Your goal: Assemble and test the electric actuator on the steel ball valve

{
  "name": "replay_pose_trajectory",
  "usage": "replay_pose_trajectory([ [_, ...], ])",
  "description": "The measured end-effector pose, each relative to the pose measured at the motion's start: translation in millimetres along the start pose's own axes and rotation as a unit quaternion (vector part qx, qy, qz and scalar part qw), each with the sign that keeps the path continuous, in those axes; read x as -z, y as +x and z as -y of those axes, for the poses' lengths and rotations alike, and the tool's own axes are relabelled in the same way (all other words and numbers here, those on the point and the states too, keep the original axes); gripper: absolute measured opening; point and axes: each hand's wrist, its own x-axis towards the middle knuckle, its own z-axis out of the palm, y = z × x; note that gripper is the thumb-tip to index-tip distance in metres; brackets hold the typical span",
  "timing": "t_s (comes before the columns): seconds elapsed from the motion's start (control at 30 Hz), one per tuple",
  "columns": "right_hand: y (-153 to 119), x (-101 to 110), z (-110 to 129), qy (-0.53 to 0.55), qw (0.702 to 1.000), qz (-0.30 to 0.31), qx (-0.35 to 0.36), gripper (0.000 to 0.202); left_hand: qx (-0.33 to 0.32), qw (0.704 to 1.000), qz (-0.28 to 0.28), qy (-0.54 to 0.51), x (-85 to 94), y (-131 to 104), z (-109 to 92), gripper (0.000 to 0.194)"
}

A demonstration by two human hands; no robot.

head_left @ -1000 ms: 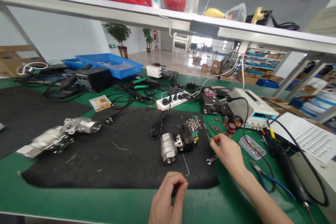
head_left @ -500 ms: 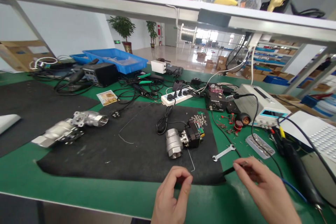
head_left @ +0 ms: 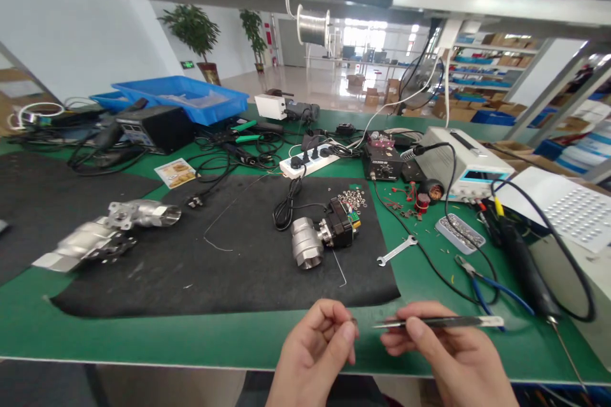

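Right hand (head_left: pixel 449 353) closed in a pinch on a pair of dark tweezers (head_left: pixel 451 322), thumb on the near side, fingers behind. The grip falls toward the middle of the shaft: tips stick out to the left of the thumb, pale butt end out to the right, past the knuckles. Long axis nearly level, running left to right, roughly along the bench's front edge; points aimed left, at the other hand. Whether the tweezer tips meet, cannot tell. Left hand (head_left: pixel 315 353) has thumb and forefinger together on a small dark part (head_left: pixel 354 321), mostly hidden; a bit shows at the fingertips, on the side facing the tweezers. Its own axis too small to read. Gap visible between tweezer tips and part; near, apart. Both hands above the near strip of green bench top (head_left: pixel 191 340), in front of the black mat (head_left: pixel 258 286). On the mat beyond: steel valve body (head_left: pixel 307 245) joined to a black actuator (head_left: pixel 340 226), a thin bent rod (head_left: pixel 340 269) close by. Open-ended wrench (head_left: pixel 397 250) lies aslant over the mat's right edge; blue-handled pliers (head_left: pixel 477 276) lie beyond the right hand, jaws pointing away.
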Motion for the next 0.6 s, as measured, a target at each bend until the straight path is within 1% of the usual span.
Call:
replay_pose_trajectory([
  [0.07,-2.8,-5.3,-2.5,0.020,1.000,0.000,-0.001,0.029,0.012,1.000,0.013,-0.007,-1.4,-3.1,-0.7,0.031],
  [0.13,-3.4,-6.2,-5.0,0.025,1.000,0.011,-0.005,0.028,0.017,1.000,0.017,-0.008,-2.2,-5.7,-3.3,0.032],
  [0.27,-2.9,-2.3,-7.3,0.015,0.999,0.031,-0.005,0.025,0.021,1.000,0.005,0.013,-6.4,-9.6,-10.8,0.035],
  [0.37,-2.9,-0.7,-8.4,0.014,1.000,0.024,-0.012,0.026,0.015,0.999,-0.014,0.025,-11.5,-11.0,-15.3,0.036],
  [0.43,-3.1,-1.3,-9.8,0.011,0.999,0.025,-0.021,0.027,0.013,0.999,-0.016,0.028,-13.4,-10.9,-16.9,0.037],
  [0.53,-3.4,-3.6,-13.5,0.007,0.999,0.026,-0.022,0.028,0.018,0.999,0.003,0.039,-12.1,-9.0,-17.7,0.038],
  [0.6,-3.4,-5.0,-16.7,0.016,1.000,0.016,-0.016,0.028,0.021,0.999,0.014,0.047,-10.0,-7.4,-17.5,0.038],
])
